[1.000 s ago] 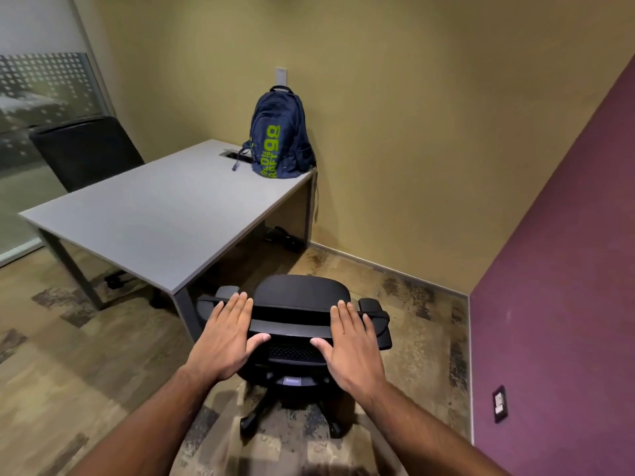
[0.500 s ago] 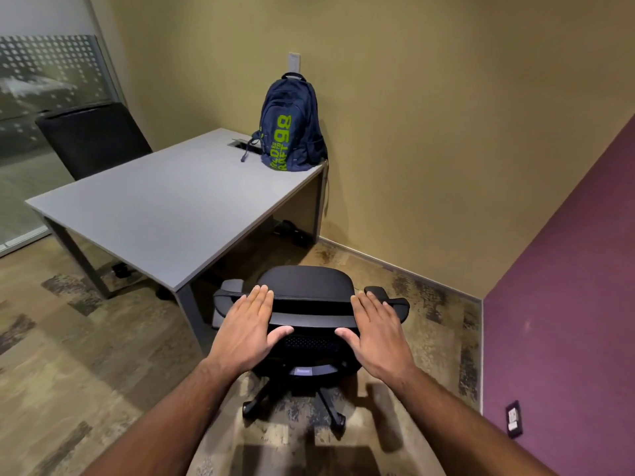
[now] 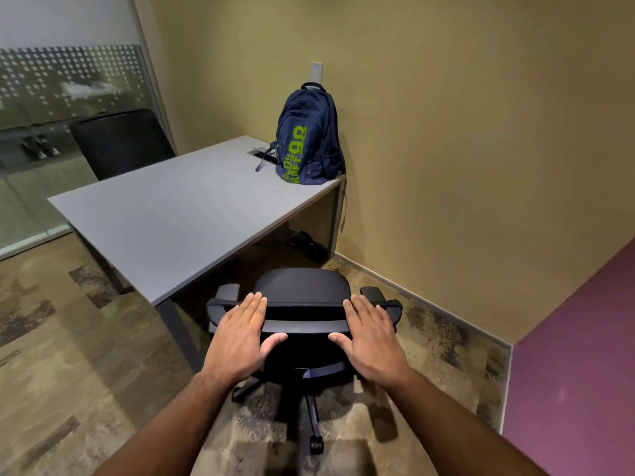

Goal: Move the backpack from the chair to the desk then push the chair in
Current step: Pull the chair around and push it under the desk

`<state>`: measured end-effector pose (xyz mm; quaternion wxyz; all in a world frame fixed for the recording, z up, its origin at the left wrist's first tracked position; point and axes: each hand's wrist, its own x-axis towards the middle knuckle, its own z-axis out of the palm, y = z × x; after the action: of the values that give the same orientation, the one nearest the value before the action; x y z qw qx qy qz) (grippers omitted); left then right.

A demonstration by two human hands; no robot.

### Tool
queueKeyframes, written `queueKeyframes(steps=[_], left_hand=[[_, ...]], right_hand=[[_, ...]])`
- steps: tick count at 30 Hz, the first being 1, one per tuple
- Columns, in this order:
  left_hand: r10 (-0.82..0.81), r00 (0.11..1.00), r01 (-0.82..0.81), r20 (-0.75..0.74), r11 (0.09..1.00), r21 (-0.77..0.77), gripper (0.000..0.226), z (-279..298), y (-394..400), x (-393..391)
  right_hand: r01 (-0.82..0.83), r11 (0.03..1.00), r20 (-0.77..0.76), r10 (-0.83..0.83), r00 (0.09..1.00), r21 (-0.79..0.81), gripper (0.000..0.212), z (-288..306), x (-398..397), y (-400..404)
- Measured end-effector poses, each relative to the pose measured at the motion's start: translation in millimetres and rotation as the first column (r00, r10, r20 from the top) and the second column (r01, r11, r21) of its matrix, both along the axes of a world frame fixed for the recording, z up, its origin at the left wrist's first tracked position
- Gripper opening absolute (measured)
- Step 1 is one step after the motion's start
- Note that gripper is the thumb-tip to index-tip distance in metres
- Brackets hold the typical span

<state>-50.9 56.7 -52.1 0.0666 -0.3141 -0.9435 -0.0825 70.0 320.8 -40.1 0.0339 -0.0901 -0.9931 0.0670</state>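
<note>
The backpack (image 3: 309,139) is already up on the bench (image 3: 178,221). It stands upright at the far corner and leans on the tan wall (image 3: 446,132), so it will not fall over. That spot is also well away from the near edge, where the chair (image 3: 304,293) has to go. So the first part of the job looks done, and the push is the part going on now. The chair sits just beside the near corner of the bench, with its seat not under the top yet. The left hand (image 3: 240,334) and the right hand (image 3: 372,338) lie flat on the top of the chair's back, one on each side. The fingers point forward and the thumbs tuck under the top bar. The grip is wide and loose: the hands press, they do not squeeze. Two hands set apart like this should help the chair roll straight and not spin on its wheels. The chair looks a bit off to the right of the gap under the bench, so I think it may need a small turn to slide in past the bench leg (image 3: 178,331).
</note>
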Motion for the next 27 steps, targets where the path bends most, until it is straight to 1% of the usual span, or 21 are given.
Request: queueKeyframes(steps=[4, 14, 20, 27], left_hand=[[0.072, 0.997, -0.072, -0.018, 0.997, 0.003, 0.097, -1, 41, -6], [0.212, 0.977, -0.212, -0.011, 0.977, -0.024, 0.099, 0, 122, -32], [0.281, 0.959, -0.281, -0.047, 0.960, 0.001, 0.095, 1, 174, -55], [0.343, 0.939, -0.343, -0.010, 0.939, 0.014, 0.096, 0, 230, -85]], right_hand=[[-0.063, 0.998, 0.018, 0.063, 0.998, -0.010, 0.087, 0, -25, 48], [-0.191, 0.982, 0.035, 0.191, 0.981, -0.011, 0.088, -1, -91, 142], [-0.264, 0.964, 0.050, 0.265, 0.963, -0.016, 0.089, 0, -141, 197], [-0.352, 0.936, 0.109, 0.349, 0.931, 0.006, 0.091, 5, -200, 253]])
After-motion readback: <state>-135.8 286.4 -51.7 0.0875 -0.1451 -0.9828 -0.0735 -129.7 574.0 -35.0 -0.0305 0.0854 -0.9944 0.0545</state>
